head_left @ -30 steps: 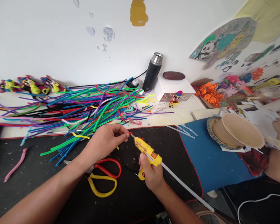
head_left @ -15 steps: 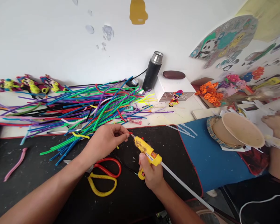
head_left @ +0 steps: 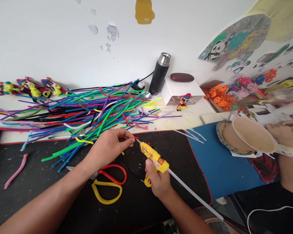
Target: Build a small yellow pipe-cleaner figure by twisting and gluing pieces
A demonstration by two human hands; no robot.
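My right hand [head_left: 158, 182] is wrapped round the handle of a yellow hot glue gun [head_left: 153, 155]. A long pale glue stick [head_left: 195, 193] runs out of the gun's back end, down to the right. The nozzle points up-left at a small red piece [head_left: 136, 138], which my left hand [head_left: 114, 143] pinches between thumb and fingertips; most of that piece is hidden. Nozzle and red piece look to be touching or nearly so. Under my left wrist lie scissors [head_left: 108, 191] with one red and one yellow handle loop, on the black mat [head_left: 185, 162].
A heap of coloured pipe cleaners [head_left: 107, 110] spreads behind my left hand. A black thermos [head_left: 160, 73] and a white box [head_left: 183, 92] stand by the wall. Loose glue sticks [head_left: 191, 136] lie on the right. Another person's hands [head_left: 283, 131] are beyond a beige bowl [head_left: 254, 135].
My hands, the glue gun and the red piece have hardly moved. At the right, the other person's hands have shifted.
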